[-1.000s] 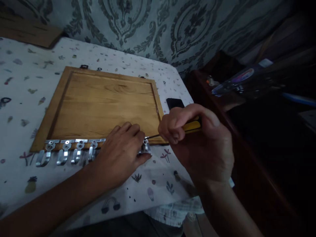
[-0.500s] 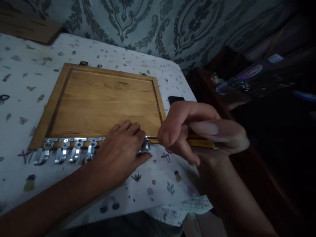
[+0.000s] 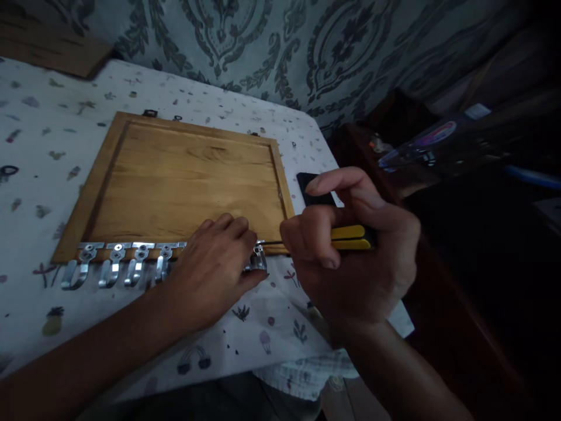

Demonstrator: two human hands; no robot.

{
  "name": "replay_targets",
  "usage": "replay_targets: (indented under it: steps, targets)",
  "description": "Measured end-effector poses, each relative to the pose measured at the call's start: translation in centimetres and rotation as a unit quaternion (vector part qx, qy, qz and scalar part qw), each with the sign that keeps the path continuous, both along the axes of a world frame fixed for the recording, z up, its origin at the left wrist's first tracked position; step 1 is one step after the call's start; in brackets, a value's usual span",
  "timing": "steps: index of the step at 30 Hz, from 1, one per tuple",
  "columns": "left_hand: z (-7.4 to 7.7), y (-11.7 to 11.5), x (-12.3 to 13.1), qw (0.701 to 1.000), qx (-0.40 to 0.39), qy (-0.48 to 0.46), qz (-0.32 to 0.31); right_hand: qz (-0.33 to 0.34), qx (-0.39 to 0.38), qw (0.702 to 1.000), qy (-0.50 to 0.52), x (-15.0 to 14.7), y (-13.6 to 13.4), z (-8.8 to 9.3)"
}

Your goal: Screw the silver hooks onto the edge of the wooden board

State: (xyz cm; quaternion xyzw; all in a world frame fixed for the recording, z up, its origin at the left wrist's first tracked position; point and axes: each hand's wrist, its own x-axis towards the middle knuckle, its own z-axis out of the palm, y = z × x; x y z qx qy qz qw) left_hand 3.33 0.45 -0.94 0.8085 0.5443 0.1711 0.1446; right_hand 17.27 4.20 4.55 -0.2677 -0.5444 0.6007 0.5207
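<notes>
A framed wooden board lies on the table, with a row of silver metal hooks along its near edge. My left hand is closed over that edge near its right end. Its curled fingers and thumb grip around a metal hook there, and the palm hides other parts of the row. In my right hand is a screwdriver with a yellow and black handle, held roughly level. Its thin shaft points left and the tip meets the hook beside my left fingers. My right index finger is raised off the handle.
A white patterned cloth covers the table. Behind the board's right side lies a dark flat object. Brown cardboard sits at the far left. To the right, a clear plastic bottle lies in shadow. A patterned curtain-like surface rises behind.
My right hand has turned around the screwdriver and its index finger has lifted, so more of the yellow handle shows. My left hand stays in place on the hook.
</notes>
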Motion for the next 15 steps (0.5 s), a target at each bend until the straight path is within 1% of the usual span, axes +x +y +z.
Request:
replay_targets:
  steps: [7,12,15]
  targets:
    - [0.0,0.0,0.0,1.000,-0.001,-0.002,0.006,-0.007,-0.003,1.000,0.028,0.5,-0.1,-0.2]
    - [0.0,-0.1,0.1,1.000,0.009,-0.014,0.005,0.036,0.019,0.997,0.059,1.1,-0.1,0.0]
    - [-0.1,-0.1,0.1,1.000,0.007,-0.012,0.008,0.046,0.010,0.998,0.035,1.4,-0.1,0.6]
